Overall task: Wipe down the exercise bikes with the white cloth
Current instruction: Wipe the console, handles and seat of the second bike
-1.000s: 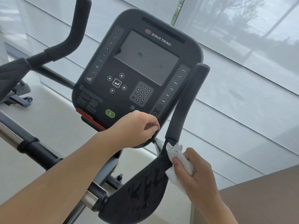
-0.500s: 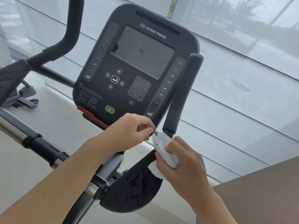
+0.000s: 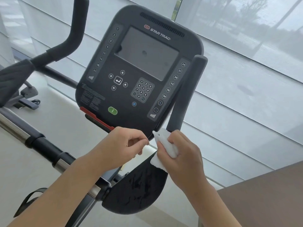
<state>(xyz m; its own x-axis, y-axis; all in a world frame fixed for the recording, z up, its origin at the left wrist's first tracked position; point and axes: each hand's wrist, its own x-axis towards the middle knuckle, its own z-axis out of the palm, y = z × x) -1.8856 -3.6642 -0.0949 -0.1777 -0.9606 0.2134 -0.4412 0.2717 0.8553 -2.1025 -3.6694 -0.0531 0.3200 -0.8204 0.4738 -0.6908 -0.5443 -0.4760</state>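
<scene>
1. The console (image 3: 139, 76) is matte black with a grey screen, white numerals and icons, and white "STAR TRAC" lettering at 12 o'clock.
2. A green button (image 3: 112, 110) sits at its 6 o'clock; a red strip (image 3: 96, 117) runs along the edge at 7 o'clock; a small blue fan icon (image 3: 134, 104) lies between button and keypad.
3. The white cloth (image 3: 165, 145) is plain, unpatterned.
4. The handlebar grip (image 3: 186, 95) at 3 o'clock is dark grey.
5. The armrest pad (image 3: 139, 190) at 6 o'clock is black, mottled with darker blotches.
6. The bar (image 3: 14, 128) at 9 o'clock is chrome and black.

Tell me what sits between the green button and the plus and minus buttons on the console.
In the head view, only the blue fan button lies between the green button and the plus and minus buttons.
</scene>
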